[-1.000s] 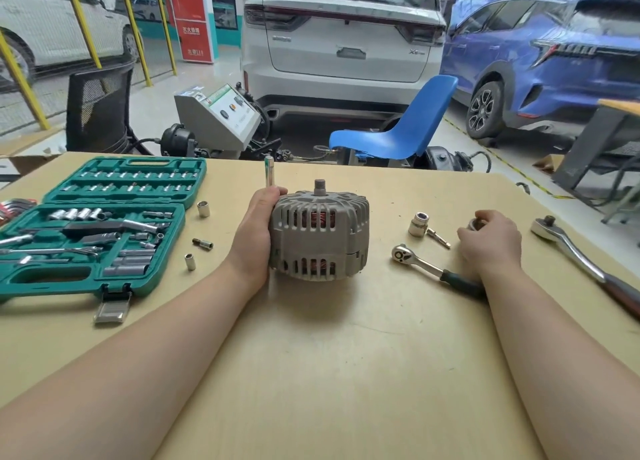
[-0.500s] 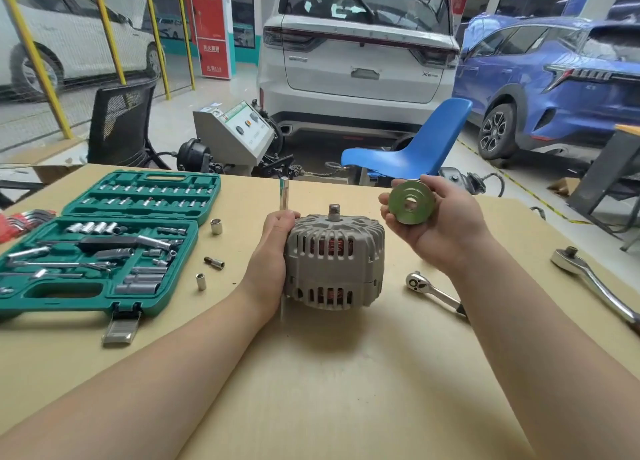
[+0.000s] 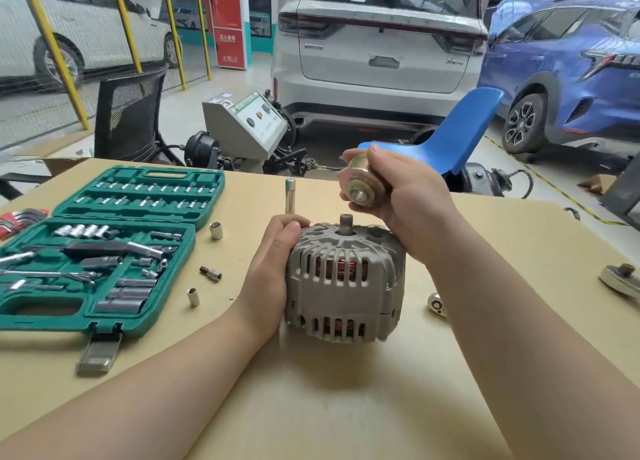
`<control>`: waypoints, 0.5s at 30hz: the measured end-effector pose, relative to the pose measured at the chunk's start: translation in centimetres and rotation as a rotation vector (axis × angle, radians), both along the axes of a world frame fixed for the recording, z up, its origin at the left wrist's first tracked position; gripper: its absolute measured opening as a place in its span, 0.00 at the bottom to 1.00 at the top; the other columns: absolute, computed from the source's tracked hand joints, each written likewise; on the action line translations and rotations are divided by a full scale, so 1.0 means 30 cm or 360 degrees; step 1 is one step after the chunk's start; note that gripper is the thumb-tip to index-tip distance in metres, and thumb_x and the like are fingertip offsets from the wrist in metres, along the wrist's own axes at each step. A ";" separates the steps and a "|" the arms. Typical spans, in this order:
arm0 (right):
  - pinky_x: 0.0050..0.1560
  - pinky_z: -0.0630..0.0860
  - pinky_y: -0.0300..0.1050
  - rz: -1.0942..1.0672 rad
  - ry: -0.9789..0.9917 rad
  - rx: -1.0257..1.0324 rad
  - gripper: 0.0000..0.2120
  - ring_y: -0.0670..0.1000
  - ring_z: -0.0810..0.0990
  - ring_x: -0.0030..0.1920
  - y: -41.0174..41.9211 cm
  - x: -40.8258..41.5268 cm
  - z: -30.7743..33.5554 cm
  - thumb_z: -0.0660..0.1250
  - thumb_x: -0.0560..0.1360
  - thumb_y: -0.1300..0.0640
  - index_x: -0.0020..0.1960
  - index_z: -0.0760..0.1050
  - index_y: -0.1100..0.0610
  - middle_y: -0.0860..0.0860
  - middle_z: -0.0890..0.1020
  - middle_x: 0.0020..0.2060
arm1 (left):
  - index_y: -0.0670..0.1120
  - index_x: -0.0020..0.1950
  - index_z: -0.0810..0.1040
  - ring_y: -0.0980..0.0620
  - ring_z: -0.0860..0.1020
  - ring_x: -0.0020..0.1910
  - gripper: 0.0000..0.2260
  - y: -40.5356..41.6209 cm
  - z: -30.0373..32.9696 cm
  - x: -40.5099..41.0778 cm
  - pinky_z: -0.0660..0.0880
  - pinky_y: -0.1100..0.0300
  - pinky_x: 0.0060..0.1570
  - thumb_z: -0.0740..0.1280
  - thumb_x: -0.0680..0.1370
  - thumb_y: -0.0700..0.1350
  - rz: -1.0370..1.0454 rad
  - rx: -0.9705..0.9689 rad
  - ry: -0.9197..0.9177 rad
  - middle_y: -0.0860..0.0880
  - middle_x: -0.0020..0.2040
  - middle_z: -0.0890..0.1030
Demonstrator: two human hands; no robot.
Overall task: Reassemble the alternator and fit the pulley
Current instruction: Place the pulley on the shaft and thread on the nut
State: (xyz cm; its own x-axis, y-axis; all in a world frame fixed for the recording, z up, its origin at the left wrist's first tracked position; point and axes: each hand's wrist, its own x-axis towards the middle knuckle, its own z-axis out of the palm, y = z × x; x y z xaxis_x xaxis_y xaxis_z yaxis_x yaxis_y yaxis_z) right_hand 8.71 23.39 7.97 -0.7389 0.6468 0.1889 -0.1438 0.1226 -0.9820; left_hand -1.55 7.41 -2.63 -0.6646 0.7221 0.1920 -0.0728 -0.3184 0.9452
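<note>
Head camera is showing the right hand [image 3: 398,196] now hanging just above the alternator [image 3: 346,279], fingers curled around the pulley [image 3: 362,182], where a second ago that hand was out on the table [image 3: 346,407] picking the part up beside the ratchet [image 3: 437,304]. Half a second ago the pulley was being held up face-on, off to the right of the shaft; now it is being tilted so its bore is pointing down toward the threaded shaft [image 3: 345,224], near it but not yet over it. The left hand [image 3: 273,269] is keeping its place, wrapping the housing's left side and steadying the alternator upright on the table. Housing halves are looking closed together, so reassembly is probably finished and pulley fitting is just beginning. Levelling the bore over the shaft seems the next need. The green socket case [image 3: 104,251] is lying open well to the left.
</note>
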 end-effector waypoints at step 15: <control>0.59 0.81 0.55 0.0254 -0.0057 0.0474 0.15 0.59 0.84 0.58 -0.061 0.018 0.004 0.61 0.86 0.49 0.61 0.84 0.54 0.52 0.87 0.54 | 0.48 0.59 0.78 0.44 0.82 0.54 0.18 -0.002 -0.020 -0.011 0.77 0.42 0.59 0.65 0.80 0.61 0.0001 0.0056 0.0061 0.40 0.54 0.83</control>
